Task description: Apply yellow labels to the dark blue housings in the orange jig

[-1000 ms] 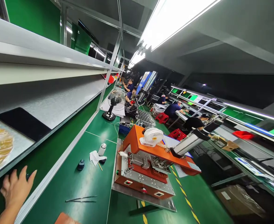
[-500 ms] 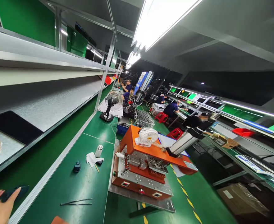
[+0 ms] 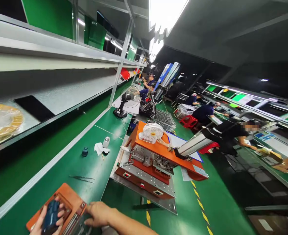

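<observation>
- Green workbench [image 3: 58,174] carries an orange fixture [image 3: 66,192].
- Left hand [image 3: 39,224] grips a dark-blue part [image 3: 51,215] over it, not yet set down.
- Right hand [image 3: 98,212] curls at the fixture's edge; whether it pinches anything, cannot tell.
- Another dark-blue piece [image 3: 85,151] stands apart, untouched.

The person's hands number two: one left hand [image 3: 40,225] and one right hand [image 3: 101,212], with one orange block [image 3: 70,197] near the bench's [image 3: 72,163] near edge. Dark blue pieces count two: one held piece [image 3: 51,216], one bench piece [image 3: 85,151]. Toward the bench's right edge lie one can [image 3: 106,142], one white tissue [image 3: 98,148] and one pair of tweezers [image 3: 81,178]. Fans come to two: one black fan [image 3: 126,97], one white fan [image 3: 153,132]. The shelf's [image 3: 85,86] front edge carries one black panel [image 3: 35,107] and one yellow roll [image 3: 15,122]. Two red stools [image 3: 189,120] and at least five co-workers [image 3: 204,112] show
</observation>
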Demonstrator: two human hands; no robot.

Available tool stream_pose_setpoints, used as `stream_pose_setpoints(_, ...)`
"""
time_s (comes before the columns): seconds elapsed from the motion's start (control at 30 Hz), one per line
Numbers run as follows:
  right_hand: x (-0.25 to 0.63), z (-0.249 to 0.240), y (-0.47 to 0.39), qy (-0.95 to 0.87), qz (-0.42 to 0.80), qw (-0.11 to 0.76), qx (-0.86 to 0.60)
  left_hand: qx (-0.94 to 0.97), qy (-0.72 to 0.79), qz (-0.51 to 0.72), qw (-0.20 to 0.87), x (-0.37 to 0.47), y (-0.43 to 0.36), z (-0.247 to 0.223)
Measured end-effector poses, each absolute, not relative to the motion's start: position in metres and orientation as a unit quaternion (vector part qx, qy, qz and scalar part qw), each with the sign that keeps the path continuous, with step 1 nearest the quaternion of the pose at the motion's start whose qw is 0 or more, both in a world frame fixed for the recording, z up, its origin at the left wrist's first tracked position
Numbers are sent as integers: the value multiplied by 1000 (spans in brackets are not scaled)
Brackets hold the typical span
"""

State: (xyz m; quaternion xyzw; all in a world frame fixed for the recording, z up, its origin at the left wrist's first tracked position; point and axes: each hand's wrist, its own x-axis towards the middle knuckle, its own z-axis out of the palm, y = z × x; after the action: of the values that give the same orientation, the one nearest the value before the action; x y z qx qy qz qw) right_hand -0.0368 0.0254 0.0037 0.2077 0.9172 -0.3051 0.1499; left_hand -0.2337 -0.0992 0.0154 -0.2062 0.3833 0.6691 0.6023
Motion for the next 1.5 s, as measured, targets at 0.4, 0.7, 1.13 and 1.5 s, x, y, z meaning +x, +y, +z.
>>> stream_pose_setpoints(0.4,-19,26,77,836,-532,7,135,-127,389,787,462,-129,-79,70)
stream_pose_setpoints(0.7,-16,34,67,844,-526,37,-98,-159,560,755,302,-58,-78,32)
stream_pose_setpoints(1.13,-145,-59,54,864,-496,35,-83,-222,695,666,154,-38,-123,-37)
stream_pose_setpoints(1.5,-169,-95,59,907,-384,77,-156,-157,674,675,258,-20,-176,-74)
